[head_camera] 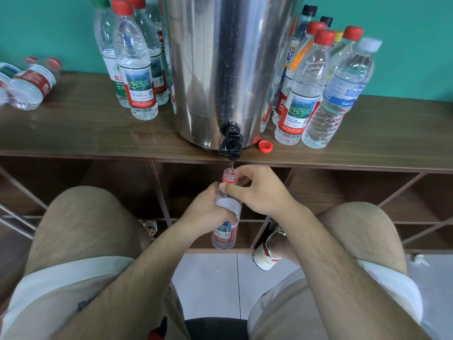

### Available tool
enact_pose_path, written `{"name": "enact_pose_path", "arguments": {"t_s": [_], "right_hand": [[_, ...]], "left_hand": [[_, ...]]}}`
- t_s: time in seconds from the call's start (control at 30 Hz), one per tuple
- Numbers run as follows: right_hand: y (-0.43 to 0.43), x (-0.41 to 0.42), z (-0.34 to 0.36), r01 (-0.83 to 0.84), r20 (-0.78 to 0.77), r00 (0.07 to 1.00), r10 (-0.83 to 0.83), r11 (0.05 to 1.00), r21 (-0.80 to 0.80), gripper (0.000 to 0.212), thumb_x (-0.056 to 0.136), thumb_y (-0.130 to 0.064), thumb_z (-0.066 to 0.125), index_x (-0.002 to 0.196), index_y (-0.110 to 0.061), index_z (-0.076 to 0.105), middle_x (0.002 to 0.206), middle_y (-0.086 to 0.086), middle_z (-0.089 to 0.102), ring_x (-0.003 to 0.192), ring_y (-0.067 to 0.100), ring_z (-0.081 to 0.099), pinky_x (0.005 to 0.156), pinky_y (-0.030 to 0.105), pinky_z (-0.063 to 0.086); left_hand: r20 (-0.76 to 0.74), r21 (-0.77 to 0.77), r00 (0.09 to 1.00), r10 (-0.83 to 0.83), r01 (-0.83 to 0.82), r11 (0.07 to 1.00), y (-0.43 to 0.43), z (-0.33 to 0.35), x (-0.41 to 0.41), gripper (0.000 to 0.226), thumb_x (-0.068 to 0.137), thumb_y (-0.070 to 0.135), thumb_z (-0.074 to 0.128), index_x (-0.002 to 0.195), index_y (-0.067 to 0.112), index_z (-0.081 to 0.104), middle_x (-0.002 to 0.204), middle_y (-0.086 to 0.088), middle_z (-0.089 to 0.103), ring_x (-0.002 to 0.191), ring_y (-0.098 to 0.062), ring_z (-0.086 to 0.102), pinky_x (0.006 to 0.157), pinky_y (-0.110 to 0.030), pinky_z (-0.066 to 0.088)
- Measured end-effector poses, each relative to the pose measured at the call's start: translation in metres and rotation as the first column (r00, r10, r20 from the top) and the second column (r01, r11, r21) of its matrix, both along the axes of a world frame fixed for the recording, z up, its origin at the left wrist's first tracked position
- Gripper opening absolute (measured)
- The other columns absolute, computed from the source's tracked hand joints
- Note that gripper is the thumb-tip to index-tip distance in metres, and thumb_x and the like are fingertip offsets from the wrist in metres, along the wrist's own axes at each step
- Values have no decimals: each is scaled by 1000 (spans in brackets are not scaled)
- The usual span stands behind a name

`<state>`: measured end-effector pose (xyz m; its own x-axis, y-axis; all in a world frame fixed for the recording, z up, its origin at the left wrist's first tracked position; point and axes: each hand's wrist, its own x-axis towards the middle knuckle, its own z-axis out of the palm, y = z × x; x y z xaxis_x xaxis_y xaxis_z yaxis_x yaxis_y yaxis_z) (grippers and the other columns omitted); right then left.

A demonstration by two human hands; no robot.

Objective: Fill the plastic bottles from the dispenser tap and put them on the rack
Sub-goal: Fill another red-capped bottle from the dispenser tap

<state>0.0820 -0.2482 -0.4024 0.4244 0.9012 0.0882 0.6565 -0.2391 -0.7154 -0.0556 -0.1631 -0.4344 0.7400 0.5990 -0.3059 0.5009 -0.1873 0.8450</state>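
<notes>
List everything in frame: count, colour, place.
dispenser: 1, steel, centre of rack top
tap: 1, black, dispenser base, water running
held bottle: 1, clear, red label, uncapped, mouth under tap
loose cap: 1, red, rack top right of tap
standing bottles left: at least 3, red and green caps, left of dispenser
standing bottles right: about 7, red, black, yellow, white caps, right of dispenser
lying bottles: at least 2, red labels, rack top, far left
rack: 1, brown wood, cubbies below
wall: teal, behind
floor: pale tiles, below
left hand: grips held bottle's body
right hand: pinches its neck
</notes>
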Motion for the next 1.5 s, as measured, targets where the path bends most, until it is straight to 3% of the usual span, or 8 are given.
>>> {"name": "enact_pose_path", "arguments": {"t_s": [0.3,0.47,1.5], "right_hand": [[0,-1,1,-2,5,1000,2,1000,0,25,92,-43,77,103,-21,79,94,-9,76,89,7,69,84,43,60],[0,0,0,-2,-5,1000,2,1000,5,24,91,-42,77,103,-21,79,94,-10,76,90,7,70,84,43,60],[0,-2,2,5,11,1000,-5,1000,-6,28,92,-43,76,106,-19,79,97,-8,77,90,8,70,85,43,60]], "left_hand": [[-5,11,1000,9,-9,1000,-1,1,0,74,74,13,87,135,30,49,124,5,64,118,-20,61,98,-39,55],[0,6,1000,12,-12,1000,-1,2,-1,74,75,9,86,138,25,50,127,0,65,122,-23,61,105,-51,53],[-1,13,1000,3,-3,1000,0,2,0,75,77,10,85,141,25,47,129,0,63,123,-23,60,105,-48,53]]}}
